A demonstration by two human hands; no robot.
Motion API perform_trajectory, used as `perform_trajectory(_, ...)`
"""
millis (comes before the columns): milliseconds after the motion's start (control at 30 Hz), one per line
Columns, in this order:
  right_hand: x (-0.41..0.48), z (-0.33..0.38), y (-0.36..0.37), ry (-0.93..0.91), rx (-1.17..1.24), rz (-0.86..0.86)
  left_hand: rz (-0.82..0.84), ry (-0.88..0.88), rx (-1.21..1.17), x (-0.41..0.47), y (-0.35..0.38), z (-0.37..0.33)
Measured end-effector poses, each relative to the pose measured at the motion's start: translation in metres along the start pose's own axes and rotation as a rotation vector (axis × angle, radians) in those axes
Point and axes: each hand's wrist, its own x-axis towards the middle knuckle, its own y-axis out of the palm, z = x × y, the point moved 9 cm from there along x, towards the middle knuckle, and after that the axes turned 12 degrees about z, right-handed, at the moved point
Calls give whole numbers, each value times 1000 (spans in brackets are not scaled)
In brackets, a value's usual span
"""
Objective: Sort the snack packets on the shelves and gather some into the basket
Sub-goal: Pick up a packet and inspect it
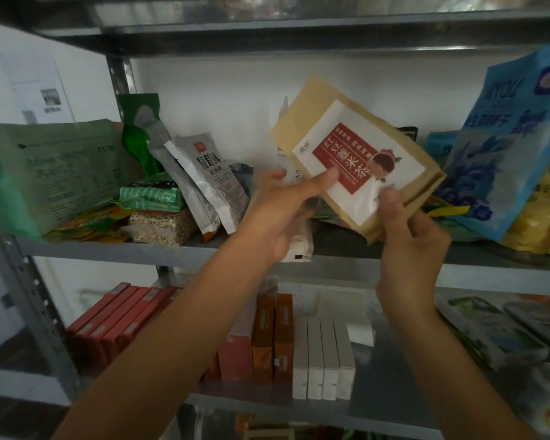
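Middle shelf [108,249], from my feed: big green bag [54,173] lying at left, print too blurred to read. Tall blue bag [505,147] leaning at right, letters "MYOU" running sideways. Kraft paper packet [324,100] held tilted in front of the shelf, white label with red panel reading 红豆薏米茶. Silver packet [216,182] leaning mid-shelf, 松茸 legible. Left hand [280,211] grips the kraft packet, thumb on the red panel; right hand [410,246] pinches its lower corner.
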Motion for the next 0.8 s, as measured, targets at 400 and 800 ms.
perform_trajectory(400, 9, -8, 20, 202, -43, 285, -11, 82, 288, -2, -22, -38)
perform_trajectory(800, 26, -5, 53, 150, -296, 422, -123, 4, 295, 13, -49, -48)
